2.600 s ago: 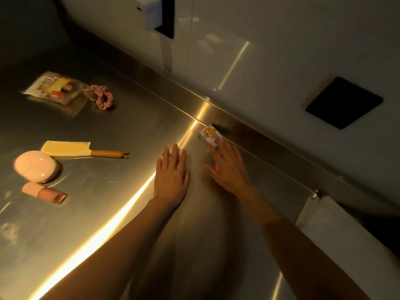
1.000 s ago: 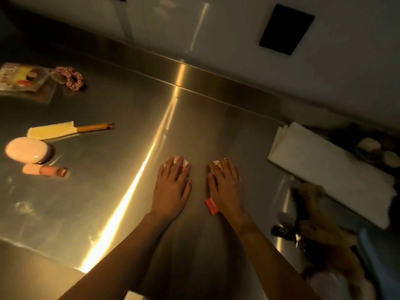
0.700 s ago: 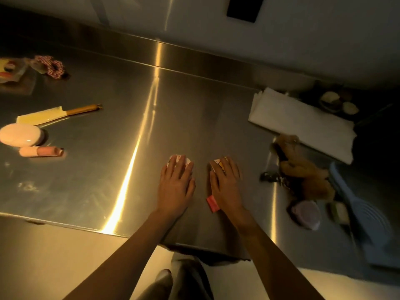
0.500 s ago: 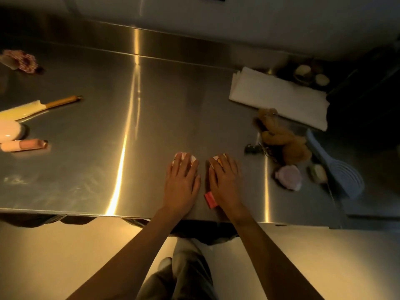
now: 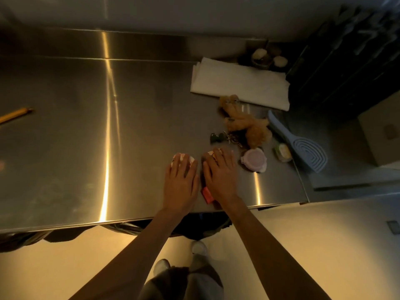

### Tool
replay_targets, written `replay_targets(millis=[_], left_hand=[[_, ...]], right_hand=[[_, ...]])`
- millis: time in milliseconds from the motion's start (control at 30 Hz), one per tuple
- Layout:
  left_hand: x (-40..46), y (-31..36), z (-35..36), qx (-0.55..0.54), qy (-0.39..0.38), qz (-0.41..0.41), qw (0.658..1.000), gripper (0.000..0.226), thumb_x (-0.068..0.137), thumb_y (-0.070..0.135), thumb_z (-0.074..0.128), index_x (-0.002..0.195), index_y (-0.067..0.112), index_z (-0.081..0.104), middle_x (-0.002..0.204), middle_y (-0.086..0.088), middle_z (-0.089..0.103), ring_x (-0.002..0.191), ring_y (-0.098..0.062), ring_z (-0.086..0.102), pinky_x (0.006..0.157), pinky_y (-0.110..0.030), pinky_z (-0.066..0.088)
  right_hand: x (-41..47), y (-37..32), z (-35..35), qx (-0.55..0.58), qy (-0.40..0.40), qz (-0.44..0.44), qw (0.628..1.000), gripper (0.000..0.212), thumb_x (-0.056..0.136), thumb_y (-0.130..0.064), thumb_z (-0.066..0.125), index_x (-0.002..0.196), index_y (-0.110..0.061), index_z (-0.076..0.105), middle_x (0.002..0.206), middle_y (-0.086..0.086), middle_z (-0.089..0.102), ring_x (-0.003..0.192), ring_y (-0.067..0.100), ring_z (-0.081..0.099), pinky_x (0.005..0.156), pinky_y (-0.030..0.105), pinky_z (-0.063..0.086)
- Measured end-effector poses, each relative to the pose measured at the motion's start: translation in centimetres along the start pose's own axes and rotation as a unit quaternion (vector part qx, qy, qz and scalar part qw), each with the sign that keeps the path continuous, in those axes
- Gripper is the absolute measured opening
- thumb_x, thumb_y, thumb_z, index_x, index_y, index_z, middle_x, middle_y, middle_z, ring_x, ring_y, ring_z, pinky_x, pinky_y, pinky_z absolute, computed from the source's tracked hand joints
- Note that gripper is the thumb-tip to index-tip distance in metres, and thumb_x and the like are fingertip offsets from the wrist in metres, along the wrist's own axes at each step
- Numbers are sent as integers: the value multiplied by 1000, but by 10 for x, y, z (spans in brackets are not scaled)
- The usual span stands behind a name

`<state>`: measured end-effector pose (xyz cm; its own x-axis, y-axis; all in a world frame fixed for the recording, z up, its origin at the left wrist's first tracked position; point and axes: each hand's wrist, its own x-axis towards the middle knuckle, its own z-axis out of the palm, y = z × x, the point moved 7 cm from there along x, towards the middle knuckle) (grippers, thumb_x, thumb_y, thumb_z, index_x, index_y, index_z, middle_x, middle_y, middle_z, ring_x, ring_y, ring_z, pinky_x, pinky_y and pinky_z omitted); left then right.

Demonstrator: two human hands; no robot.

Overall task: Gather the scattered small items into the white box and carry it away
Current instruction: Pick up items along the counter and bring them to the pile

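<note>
Head view, both hands flat, fingers straight, left hand [image 5: 180, 182] and right hand [image 5: 220, 177] pressing small items on steel counter [image 5: 86, 126]

bare steel countertop [image 5: 65, 148] left, plush keychain [image 5: 244, 124] clutter right

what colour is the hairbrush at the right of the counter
Pale blue plastic hairbrush, clearest in the head view.

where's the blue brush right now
In the head view the blue brush lies at the right end of the steel counter, near its right edge, just right of the fuzzy tan toy and below the folded white cloth.
</note>
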<state>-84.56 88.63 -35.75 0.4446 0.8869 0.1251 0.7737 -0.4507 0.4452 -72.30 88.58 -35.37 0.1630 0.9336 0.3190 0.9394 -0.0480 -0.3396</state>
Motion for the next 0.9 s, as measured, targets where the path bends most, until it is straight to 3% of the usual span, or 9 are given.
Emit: replay_targets(millis=[233,467,700,900], left_hand=[[43,14,19,14,1,-7,1000,48,98,34,26,135,11,48,144,-15,42,138,-33,28,113,-46,20],[74,24,28,16,12,-25,999,47,98,31,30,135,11,49,142,-16,45,137,-34,31,111,-45,20],[76,28,25,10,6,-42,999,49,98,34,25,137,13,45,145,-14,41,139,-31,27,112,-45,19],[76,26,-4,15,20,-59,998,51,95,33,25,134,8,48,139,-16,47,132,-32,38,111,-44,19]], right_hand=[[32,27,-6,-38,22,-29,999,36,95,-29,42,111,-9,68,123,19,61,122,34,51,113,45,23],[48,42,-11,-56,32,-73,995,35,96,-29,42,115,-11,66,125,18,61,123,32,50,110,48,28],[45,43,-12,-34,9,-55,998,36,95,-27,41,115,-9,66,124,17,61,122,31,52,109,45,30],[52,40,-34,10,-24,-18,1000,40,93,-21,38,118,-2,62,126,18,59,123,31,52,107,41,35]])
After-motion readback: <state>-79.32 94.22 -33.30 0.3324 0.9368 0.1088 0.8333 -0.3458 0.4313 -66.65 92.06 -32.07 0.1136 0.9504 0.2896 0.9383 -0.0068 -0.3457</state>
